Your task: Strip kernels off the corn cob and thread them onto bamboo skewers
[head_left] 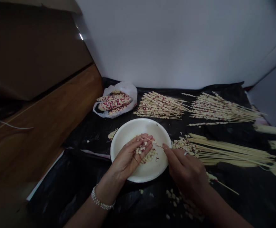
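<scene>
A white bowl (121,136) with loose pale and red corn kernels (149,157) in it stands on black plastic sheeting. Over the bowl my left hand (130,155) is cupped palm up, its fingers curled round several kernels. My right hand (185,167), with a ring on one finger, pinches a thin wooden skewer (148,138) at the bowl's right rim. A few kernels are threaded on that skewer, and its tip reaches over my left fingers.
Corn cobs (114,103) lie in a plastic bag at the back left. Two piles of kernel-threaded skewers (161,106) lie behind the bowl. Bare skewers (233,150) and a heap of kernels (184,145) are on the right. A white wall (176,41) rises behind.
</scene>
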Motion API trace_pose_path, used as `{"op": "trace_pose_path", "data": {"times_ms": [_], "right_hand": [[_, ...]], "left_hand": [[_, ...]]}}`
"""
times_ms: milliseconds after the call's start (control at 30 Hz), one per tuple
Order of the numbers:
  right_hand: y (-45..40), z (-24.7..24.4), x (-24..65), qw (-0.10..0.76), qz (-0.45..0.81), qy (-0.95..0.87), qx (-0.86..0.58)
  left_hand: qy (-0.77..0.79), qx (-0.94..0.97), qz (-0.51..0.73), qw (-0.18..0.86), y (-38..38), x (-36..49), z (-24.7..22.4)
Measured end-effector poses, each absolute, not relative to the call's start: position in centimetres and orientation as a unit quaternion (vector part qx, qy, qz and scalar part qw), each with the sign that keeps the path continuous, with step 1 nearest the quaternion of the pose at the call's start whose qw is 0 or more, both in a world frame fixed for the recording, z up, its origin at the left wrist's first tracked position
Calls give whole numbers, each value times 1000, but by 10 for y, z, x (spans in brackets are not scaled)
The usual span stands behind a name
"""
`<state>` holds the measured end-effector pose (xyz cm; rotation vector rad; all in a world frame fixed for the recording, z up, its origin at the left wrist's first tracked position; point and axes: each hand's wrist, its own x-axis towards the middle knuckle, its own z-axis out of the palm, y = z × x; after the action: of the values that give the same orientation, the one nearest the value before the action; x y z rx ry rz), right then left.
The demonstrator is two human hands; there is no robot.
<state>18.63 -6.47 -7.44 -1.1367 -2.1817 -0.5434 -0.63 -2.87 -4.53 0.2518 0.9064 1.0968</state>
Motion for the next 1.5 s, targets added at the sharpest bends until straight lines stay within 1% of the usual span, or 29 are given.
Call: {"op": "trace_pose_path", "data": {"times_ms": [400, 1500], "right_hand": [[-66, -72, 183, 306, -210, -820, -436], [-65, -73, 182, 316, -215, -815, -435]], "left_hand": [[436, 109, 515, 730, -27, -4, -44], [441, 64, 518, 730, -28, -4, -42]]}}
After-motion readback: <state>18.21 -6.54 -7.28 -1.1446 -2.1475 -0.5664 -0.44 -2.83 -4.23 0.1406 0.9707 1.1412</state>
